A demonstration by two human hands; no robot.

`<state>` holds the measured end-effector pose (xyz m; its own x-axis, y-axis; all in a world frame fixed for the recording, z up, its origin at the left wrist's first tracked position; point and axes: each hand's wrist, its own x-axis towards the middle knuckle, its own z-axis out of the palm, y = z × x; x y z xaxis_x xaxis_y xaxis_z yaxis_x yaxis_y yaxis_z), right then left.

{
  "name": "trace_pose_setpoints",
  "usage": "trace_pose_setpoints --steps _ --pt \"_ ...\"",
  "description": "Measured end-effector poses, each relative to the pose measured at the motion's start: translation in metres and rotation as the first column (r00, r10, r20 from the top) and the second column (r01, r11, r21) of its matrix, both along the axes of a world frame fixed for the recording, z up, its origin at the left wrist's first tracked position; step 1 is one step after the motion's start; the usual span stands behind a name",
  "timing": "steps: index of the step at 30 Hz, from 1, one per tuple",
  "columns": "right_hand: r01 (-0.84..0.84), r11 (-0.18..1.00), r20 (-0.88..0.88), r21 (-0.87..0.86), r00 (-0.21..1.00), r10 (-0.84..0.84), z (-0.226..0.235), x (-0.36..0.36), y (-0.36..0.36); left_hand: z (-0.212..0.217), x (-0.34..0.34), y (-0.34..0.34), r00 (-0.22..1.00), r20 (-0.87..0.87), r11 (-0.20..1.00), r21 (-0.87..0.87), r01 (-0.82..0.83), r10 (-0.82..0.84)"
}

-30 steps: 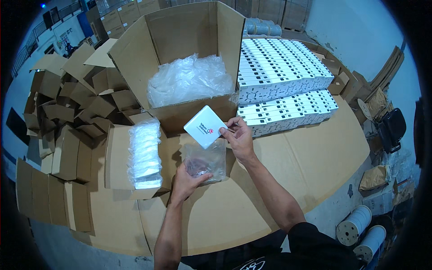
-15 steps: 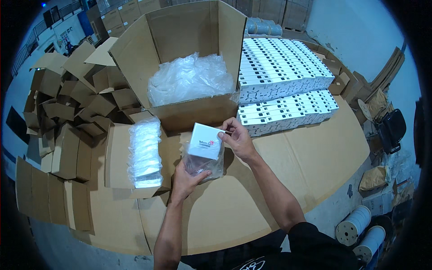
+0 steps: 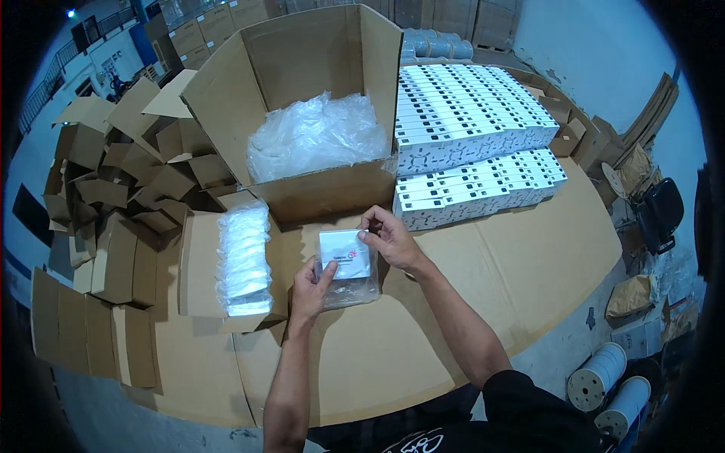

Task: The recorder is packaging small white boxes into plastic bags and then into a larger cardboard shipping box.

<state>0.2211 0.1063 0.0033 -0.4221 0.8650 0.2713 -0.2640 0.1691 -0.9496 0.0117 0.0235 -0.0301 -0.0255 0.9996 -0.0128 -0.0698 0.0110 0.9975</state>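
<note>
Right hand (image 3: 393, 240) fingers pinched the small white box (image 3: 345, 254) at its 3 o'clock edge; left hand (image 3: 311, 283) fingers gripped the clear bag (image 3: 349, 285) at 9 o'clock; box sat partly inside the bag, above the cardboard tabletop (image 3: 468, 302); insertion judged about half done, sealing left; earlier the box was tilted above the bag; stacked white boxes (image 3: 476, 158) at 1 o'clock, open carton (image 3: 302, 68) at 12.

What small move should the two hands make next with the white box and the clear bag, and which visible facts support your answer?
Probably push the white box further down into the clear bag. The right hand pinches the box at its top corner, the left hand grips the bag's side, and the box's lower part seems to sit inside the bag's mouth while its upper part sticks out.
</note>
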Motion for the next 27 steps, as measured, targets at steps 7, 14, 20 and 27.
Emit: trace_pose_setpoints --steps 7,14,20,27 --pt "0.16 0.986 0.042 -0.055 0.987 -0.158 0.001 -0.006 -0.004 0.0 0.003 0.019 0.997 0.08 1.0 -0.007 -0.007 0.007" --pt "0.052 0.975 0.112 -0.218 0.993 -0.028 -0.013 -0.012 -0.008 -0.002 0.001 0.024 0.982 0.159 0.994 0.011 -0.107 0.103" --pt "0.185 0.964 0.207 -0.189 0.968 -0.145 -0.011 -0.015 -0.012 0.003 0.008 0.024 0.989 0.061 0.986 0.087 -0.143 0.138" --pt "0.221 0.959 0.111 -0.178 0.973 -0.203 -0.01 -0.022 -0.017 0.003 0.013 0.024 0.976 0.079 0.976 0.057 -0.209 0.204"
